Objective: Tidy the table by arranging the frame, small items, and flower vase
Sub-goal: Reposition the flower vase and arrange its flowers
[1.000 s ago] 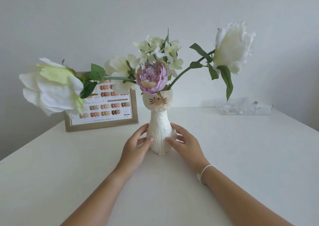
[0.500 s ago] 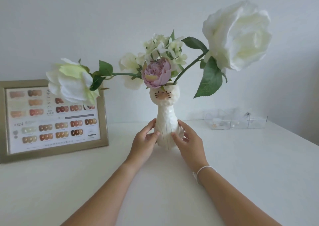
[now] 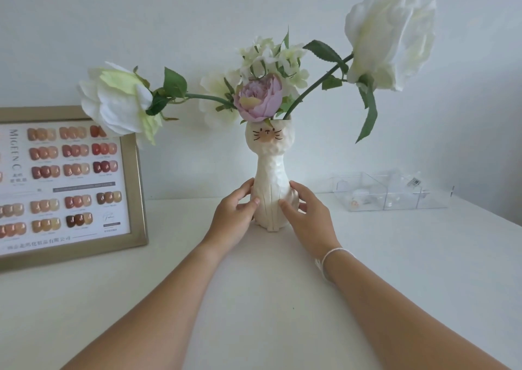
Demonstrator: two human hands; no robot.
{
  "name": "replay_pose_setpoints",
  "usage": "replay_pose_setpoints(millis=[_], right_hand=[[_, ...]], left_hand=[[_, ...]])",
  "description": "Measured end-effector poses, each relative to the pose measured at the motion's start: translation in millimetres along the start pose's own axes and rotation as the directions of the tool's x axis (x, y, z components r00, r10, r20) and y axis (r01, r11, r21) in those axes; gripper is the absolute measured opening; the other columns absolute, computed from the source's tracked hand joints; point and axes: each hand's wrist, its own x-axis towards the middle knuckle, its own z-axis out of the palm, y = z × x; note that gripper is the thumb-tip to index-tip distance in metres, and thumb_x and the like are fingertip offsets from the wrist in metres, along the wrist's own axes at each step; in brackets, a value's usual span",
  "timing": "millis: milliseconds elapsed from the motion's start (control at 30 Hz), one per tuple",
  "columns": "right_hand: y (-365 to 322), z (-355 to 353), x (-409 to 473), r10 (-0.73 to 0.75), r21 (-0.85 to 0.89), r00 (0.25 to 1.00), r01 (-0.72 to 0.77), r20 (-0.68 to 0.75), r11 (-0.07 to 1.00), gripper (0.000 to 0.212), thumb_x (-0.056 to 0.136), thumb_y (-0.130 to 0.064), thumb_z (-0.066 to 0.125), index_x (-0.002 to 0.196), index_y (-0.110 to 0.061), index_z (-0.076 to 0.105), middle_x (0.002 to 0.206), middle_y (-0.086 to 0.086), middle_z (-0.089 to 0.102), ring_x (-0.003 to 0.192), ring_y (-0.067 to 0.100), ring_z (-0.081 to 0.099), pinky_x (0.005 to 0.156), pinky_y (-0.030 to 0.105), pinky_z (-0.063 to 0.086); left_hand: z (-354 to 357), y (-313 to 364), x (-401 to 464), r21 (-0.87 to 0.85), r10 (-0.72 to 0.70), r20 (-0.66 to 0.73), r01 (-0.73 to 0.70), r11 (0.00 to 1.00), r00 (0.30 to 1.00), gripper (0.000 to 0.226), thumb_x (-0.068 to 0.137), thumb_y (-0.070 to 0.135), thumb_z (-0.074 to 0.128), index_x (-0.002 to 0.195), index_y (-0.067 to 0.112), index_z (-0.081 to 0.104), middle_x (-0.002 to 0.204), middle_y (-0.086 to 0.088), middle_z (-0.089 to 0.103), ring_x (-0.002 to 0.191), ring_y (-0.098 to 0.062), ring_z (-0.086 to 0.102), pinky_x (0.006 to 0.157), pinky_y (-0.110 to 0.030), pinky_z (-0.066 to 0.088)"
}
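Note:
A cream cat-shaped vase point(image 3: 269, 171) stands upright near the back of the white table point(image 3: 254, 299). It holds white flowers and one purple bloom point(image 3: 261, 98). My left hand point(image 3: 233, 217) wraps the vase's lower left side and my right hand point(image 3: 306, 217) wraps its lower right side, fingers on the body. A gold picture frame point(image 3: 135, 188) with a nail-colour chart leans against the wall at the left. One white flower point(image 3: 118, 104) overlaps the frame's top corner.
A clear plastic organiser point(image 3: 392, 193) with small items in its compartments sits at the back right against the wall. The table's right edge slopes away at the far right.
The vase, held in both hands, has slid away from me toward the wall. The view has come closer, so the frame sits further left and larger.

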Motion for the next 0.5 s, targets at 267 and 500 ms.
replay_pose_setpoints(millis=[267,500], right_hand=[[1.1,0.3,-3.5,0.008,-0.006,1.0,-0.007,0.013,1.0,0.043,0.086,-0.028,0.056,0.127,-0.03,0.045,0.11,-0.002,0.056,0.093,0.007,0.052,0.064,0.009,0.037],[-2.1,-1.8,-11.4,-0.005,0.023,0.999,0.005,-0.032,1.0,0.06,0.083,-0.033,0.06,0.135,-0.034,0.032,0.131,-0.013,0.044,0.124,0.008,0.041,0.101,0.026,0.035]], left_hand=[[-0.1,-0.9,-2.3,0.013,-0.02,0.008,0.02,1.0,1.0,0.042,0.091,0.016,0.046,0.13,0.034,0.049,0.094,0.026,0.06,0.097,-0.028,0.064,0.098,-0.047,0.047],[0.3,0.0,-8.4,0.018,-0.044,-0.067,0.045,0.999,0.997,0.049,0.09,0.025,0.051,0.137,0.032,0.038,0.11,0.019,0.055,0.098,-0.012,0.058,0.089,-0.026,0.047]])
